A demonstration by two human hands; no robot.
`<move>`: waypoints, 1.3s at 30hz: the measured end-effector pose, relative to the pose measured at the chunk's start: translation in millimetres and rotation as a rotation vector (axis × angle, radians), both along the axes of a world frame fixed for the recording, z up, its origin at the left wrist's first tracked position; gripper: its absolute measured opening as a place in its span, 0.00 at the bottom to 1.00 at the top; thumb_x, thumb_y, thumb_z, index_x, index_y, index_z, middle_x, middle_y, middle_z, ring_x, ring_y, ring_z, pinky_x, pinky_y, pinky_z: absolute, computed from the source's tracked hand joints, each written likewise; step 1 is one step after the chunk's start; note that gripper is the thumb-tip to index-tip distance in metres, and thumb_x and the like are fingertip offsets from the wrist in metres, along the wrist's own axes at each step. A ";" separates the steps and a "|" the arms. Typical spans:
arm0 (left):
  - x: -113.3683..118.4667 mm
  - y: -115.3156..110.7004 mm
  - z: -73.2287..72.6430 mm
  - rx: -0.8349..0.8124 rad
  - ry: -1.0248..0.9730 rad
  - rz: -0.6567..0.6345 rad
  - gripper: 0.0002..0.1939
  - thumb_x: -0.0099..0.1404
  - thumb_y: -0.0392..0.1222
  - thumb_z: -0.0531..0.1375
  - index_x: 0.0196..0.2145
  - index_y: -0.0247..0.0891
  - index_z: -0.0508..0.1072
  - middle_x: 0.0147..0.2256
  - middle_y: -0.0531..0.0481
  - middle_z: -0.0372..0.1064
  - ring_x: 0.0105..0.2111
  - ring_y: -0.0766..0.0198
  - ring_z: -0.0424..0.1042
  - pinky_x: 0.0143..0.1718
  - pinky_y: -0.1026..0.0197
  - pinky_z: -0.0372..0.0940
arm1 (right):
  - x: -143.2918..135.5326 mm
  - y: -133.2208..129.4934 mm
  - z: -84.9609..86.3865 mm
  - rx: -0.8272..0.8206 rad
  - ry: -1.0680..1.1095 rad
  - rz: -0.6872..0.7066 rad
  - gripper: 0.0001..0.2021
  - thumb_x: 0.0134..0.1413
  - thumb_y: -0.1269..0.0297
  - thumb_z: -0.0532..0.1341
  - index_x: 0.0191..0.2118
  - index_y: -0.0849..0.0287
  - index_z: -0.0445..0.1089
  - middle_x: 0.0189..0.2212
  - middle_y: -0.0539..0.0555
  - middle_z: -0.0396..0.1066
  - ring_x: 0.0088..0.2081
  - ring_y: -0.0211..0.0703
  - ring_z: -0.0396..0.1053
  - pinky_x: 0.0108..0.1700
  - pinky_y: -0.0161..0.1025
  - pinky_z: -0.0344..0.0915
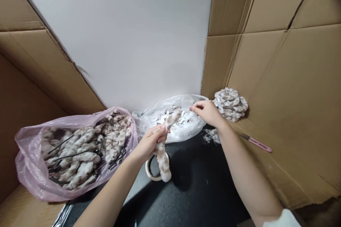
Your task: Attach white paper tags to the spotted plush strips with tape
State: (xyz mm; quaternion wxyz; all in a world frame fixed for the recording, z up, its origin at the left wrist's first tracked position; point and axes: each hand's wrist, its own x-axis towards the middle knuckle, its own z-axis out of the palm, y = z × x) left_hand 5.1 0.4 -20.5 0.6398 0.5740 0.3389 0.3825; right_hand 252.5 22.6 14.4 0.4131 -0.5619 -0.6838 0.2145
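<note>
My left hand is closed around the middle of a fluffy white-and-brown plush strip. One end of the strip hangs toward me, and the other points up to the right. To the right of that upper end, my right hand has thumb and fingertips pinched together; whatever is between them is too small to make out. Beneath and behind both hands lies a clear plastic bag with many small white pieces and dark bits in it. A roll of pale tape lies on the black table, partly covered by the strip.
At left, a pink plastic bag holds many plush strips with black cords or wires. A heap of plush strips sits at the back right, near loose fluff. A pink-handled tool lies on cardboard; cardboard walls stand at both sides.
</note>
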 end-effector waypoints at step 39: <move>2.0 5.7 -10.3 -0.013 0.166 -0.045 0.19 0.62 0.56 0.58 0.27 0.36 0.65 0.19 0.61 0.42 0.20 0.71 0.39 0.21 0.66 0.40 | 75.6 -5.2 0.4 -0.363 -0.330 -0.072 0.10 0.32 0.78 0.68 0.27 0.61 0.76 0.29 0.56 0.78 0.37 0.53 0.76 0.42 0.43 0.70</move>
